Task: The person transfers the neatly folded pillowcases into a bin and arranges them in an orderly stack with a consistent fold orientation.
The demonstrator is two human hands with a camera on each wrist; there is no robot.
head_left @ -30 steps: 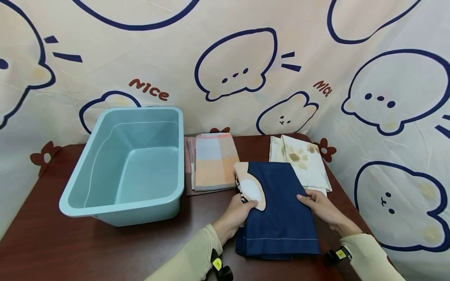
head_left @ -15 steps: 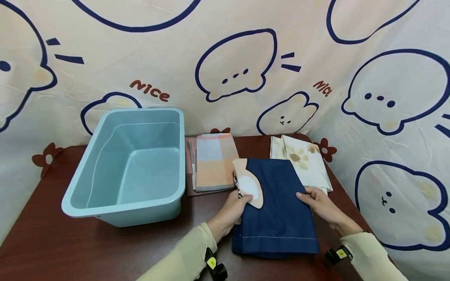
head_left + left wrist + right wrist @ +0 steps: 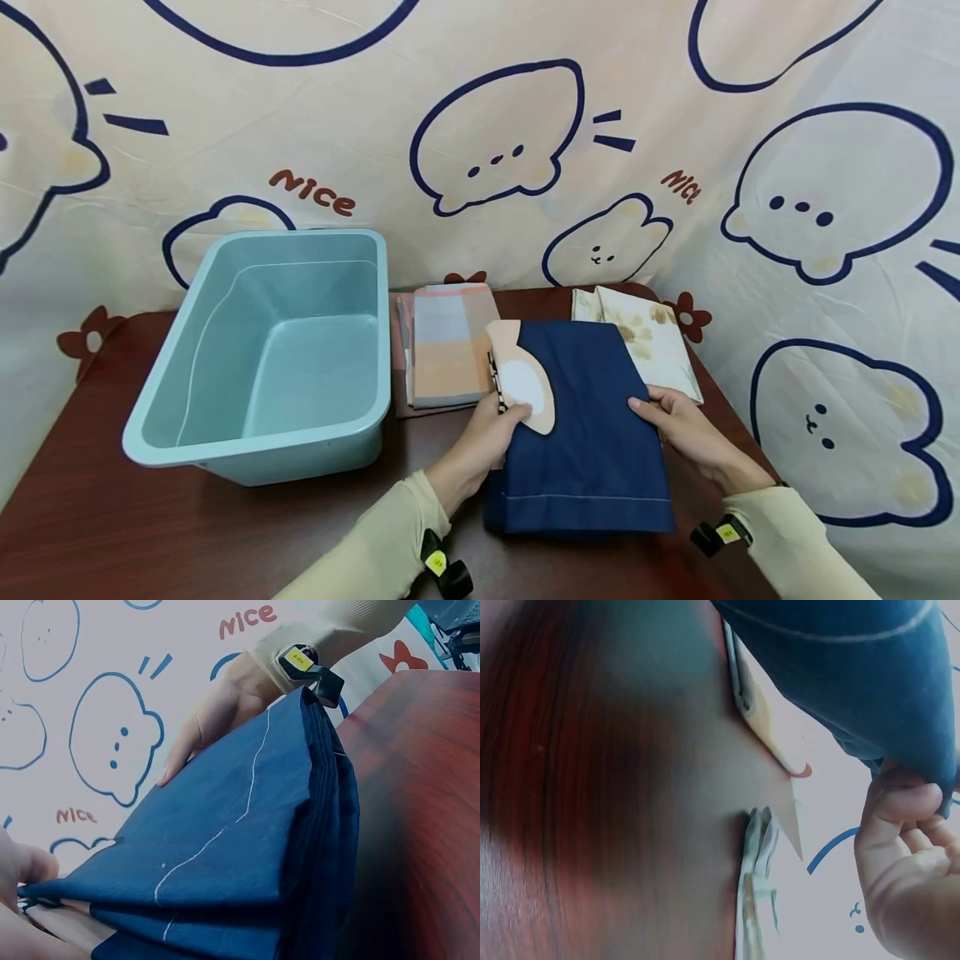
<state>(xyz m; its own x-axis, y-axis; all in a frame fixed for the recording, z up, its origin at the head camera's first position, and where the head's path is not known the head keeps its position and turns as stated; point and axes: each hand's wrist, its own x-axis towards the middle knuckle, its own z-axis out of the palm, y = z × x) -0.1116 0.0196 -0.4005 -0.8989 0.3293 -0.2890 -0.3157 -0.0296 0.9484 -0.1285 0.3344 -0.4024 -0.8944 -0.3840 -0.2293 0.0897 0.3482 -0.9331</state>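
A folded navy cloth (image 3: 592,417) with a beige and white patch at its upper left is held between both hands, tilted above the table. My left hand (image 3: 480,442) grips its left edge, thumb on top by the white patch. On the opposite edge, my right hand (image 3: 686,429) pinches the fabric with the thumb on top. Stacked layers of the navy cloth (image 3: 217,817) show in the left wrist view. In the right wrist view the thumb and curled fingers of the right hand (image 3: 911,862) hold a corner, and the cloth hangs off the tabletop.
A light blue plastic tub (image 3: 322,367) stands at the left on the dark red-brown table (image 3: 247,542). Behind the navy cloth lie a folded plaid cloth (image 3: 450,350) and, at the back right, a folded white floral cloth (image 3: 660,350). A printed curtain (image 3: 480,242) borders the table.
Both hands have raised the navy cloth slightly and shifted it a little left and away from me. Their grips look the same. The tub and other cloths stay put.
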